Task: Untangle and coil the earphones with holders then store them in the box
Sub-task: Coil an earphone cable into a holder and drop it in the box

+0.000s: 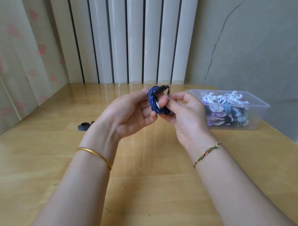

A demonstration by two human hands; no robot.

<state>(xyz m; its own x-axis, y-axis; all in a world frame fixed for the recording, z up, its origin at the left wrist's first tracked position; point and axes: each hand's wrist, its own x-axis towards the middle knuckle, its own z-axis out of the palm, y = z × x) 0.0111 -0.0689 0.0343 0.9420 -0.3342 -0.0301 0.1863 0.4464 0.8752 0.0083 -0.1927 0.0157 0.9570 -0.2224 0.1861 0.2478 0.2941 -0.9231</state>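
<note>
**Two hands hold coiled blue earphones above a wooden table**

The left hand [129,110] and the right hand [185,115] meet in mid-air over the table [133,196]. Between them is a bundle of blue earphones [153,98], already wound into a tight coil. The left hand's fingers curl round the coil's left side. The right hand's thumb and fingers pinch its right side, next to the silver plug [157,105]. To the right, on the table, stands a clear plastic box [257,115] holding other coiled earphones. A small black holder [84,126] lies on the table to the left.
</note>
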